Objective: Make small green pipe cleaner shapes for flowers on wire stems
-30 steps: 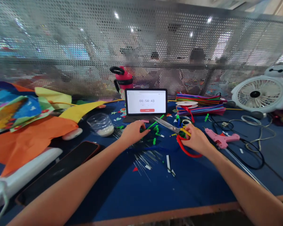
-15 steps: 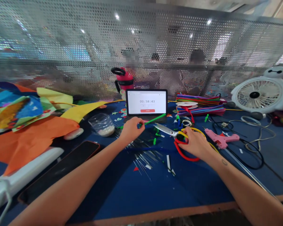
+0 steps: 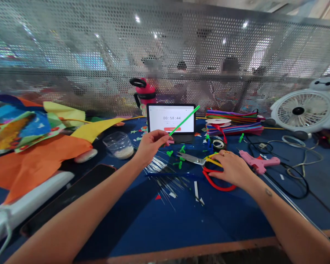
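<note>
My left hand point(image 3: 153, 145) is closed in a pinch on the lower end of a bright green pipe cleaner point(image 3: 184, 120), which points up and right in front of the tablet. My right hand point(image 3: 231, 165) lies over the handles of a pair of scissors point(image 3: 195, 159) with one red and one yellow handle. Its fingers are spread and touch the handles loosely. The scissors lie low at the table, blades pointing left and slightly apart. Between the hands are short green pieces point(image 3: 169, 153), a dark blue pipe cleaner point(image 3: 170, 175) and a scatter of thin wires point(image 3: 158, 164).
A tablet point(image 3: 161, 117) showing a timer stands at the back, beside a pink bottle point(image 3: 147, 96). To the right are pipe cleaner bundles point(image 3: 236, 128), a pink glue gun point(image 3: 260, 161) and a white fan point(image 3: 305, 110). Coloured felt sheets point(image 3: 52, 157) and a plastic cup point(image 3: 118, 145) are left.
My left hand has risen slightly and tilted the green pipe cleaner more upright. My right hand's fingers have spread and loosened on the scissors, which have shifted slightly left and down.
</note>
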`<state>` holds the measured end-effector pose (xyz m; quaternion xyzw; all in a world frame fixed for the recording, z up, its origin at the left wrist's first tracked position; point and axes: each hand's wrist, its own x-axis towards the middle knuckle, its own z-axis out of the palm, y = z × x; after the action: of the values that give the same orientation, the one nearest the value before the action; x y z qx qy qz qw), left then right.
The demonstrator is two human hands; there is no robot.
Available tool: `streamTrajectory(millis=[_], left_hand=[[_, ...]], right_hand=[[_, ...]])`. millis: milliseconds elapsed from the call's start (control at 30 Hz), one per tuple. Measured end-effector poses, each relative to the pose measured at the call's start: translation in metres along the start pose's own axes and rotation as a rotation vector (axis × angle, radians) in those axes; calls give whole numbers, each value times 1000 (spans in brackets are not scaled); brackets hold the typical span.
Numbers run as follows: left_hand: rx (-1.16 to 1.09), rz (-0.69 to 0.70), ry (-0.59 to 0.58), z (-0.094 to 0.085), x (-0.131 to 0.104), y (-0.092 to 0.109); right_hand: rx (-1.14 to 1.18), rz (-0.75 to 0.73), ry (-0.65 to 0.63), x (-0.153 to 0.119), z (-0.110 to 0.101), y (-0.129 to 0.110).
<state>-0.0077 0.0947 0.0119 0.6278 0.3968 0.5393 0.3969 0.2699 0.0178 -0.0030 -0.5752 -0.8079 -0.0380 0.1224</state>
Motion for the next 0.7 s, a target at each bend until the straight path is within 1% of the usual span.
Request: streamTrajectory(millis=[67,100,133,167,233,267,300,333,367,467,533,600,700], left_hand=[[120,100,-120,8,-10,6],[204,154,-185,13,-15,8],[294,219,-240,17,-20,9],[395,293,-291,22,-24,9],[590,451,-364,29,-32,8],[664,517,-380,32,-35,8],[718,570,-380,33,-37,7],[752,609,-367,35,-39,7],[776,635,-349,35,-40,6],[820,685,-303,34,-40,7],[878,739,-295,35,-41,7],[962,824,-302,38,-44,9],[1069,943,-336,45,-55,12]], right_hand=[[122,15,65,2,-7,4],[237,29,82,4,-11,6],[393,42,60,5,-15,8],[570,49,-7,5,-18,9],[901,33,-241,5,-24,9],[1019,11,-359,4,-25,8],[1099,-14,-450,3,-25,7],[1143,-34,-511,2,-24,5],[1158,-45,-546,2,-23,4],[1142,-46,-594,2,-16,0],[1157,-37,-576,2,-10,-3],[1201,-30,-529,3,-6,-6],[1262,-12,-478,4,-2,-11]])
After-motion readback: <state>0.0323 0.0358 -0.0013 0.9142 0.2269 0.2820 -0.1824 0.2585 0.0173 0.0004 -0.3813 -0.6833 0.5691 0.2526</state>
